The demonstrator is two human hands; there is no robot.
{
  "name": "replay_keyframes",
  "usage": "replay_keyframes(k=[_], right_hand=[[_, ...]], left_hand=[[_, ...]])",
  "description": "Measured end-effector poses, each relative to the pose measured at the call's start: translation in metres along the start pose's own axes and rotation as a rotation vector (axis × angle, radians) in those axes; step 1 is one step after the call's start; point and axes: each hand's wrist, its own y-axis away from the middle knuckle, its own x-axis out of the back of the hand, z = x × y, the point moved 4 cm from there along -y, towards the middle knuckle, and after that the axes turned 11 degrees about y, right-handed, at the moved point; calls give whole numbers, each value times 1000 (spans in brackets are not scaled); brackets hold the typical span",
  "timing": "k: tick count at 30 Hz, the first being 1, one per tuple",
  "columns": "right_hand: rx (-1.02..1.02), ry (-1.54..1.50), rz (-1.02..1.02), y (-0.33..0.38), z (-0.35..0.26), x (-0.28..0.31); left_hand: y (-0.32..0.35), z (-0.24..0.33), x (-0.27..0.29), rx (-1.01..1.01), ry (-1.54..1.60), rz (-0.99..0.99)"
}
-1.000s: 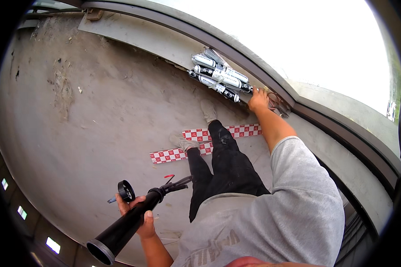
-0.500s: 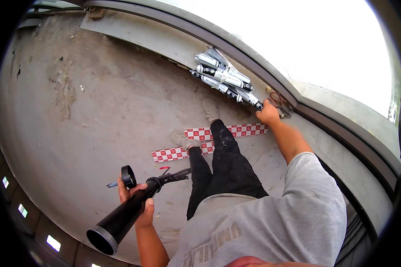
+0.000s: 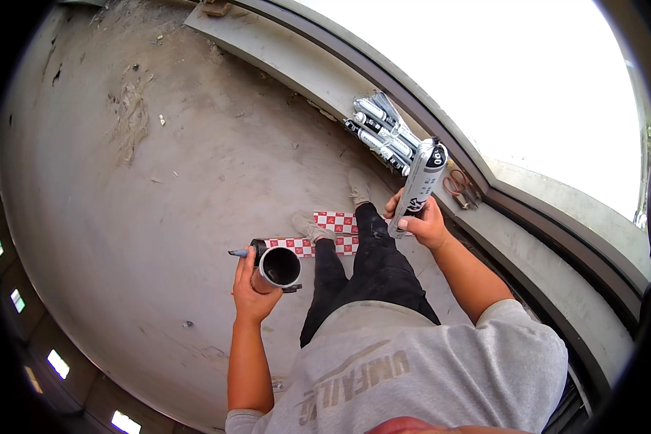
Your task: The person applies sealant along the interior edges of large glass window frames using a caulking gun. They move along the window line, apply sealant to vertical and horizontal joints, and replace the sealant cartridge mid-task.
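Observation:
My left hand (image 3: 255, 298) is closed round the tube of a black sausage caulking gun (image 3: 264, 279). Its open round end now faces up toward me, and the tube's inside looks dark. Between the fingers of that same hand sits a black ring cap (image 3: 258, 247) with a grey-blue nozzle (image 3: 237, 252) sticking out to the left. My right hand (image 3: 428, 226) grips the lower end of a silver, black and white foil sealant sausage (image 3: 422, 176), held up at a slant. Behind it a pile of similar sealant sausages (image 3: 380, 124) lies on the ledge.
Scissors with orange-red handles (image 3: 456, 184) lie on the ledge (image 3: 535, 239) under the window frame (image 3: 510, 195). Two red-and-white checkered strips (image 3: 333, 220) are on the dusty floor (image 3: 195, 195) by my feet. Bits of debris are scattered farther left.
My right hand has lifted a sealant sausage off the pile and brought it nearer. My left hand has moved up and right, turning the caulking gun's open end upward.

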Motion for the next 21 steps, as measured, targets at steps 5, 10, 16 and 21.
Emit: replay_keyframes(k=[5,10,16,21], right_hand=[[362,-478,-165,-44,-112,-79],[503,-597,-253,-32,-144,-148],[349,-611,-92,-15,-99,-189],[331,-588,22,3,-87,-189]], left_hand=[[11,-20,0,175,-42,-59],[17,-37,12,80,-138,-24],[14,-45,28,-37,-135,-73],[9,-47,38,-44,-143,-186]])
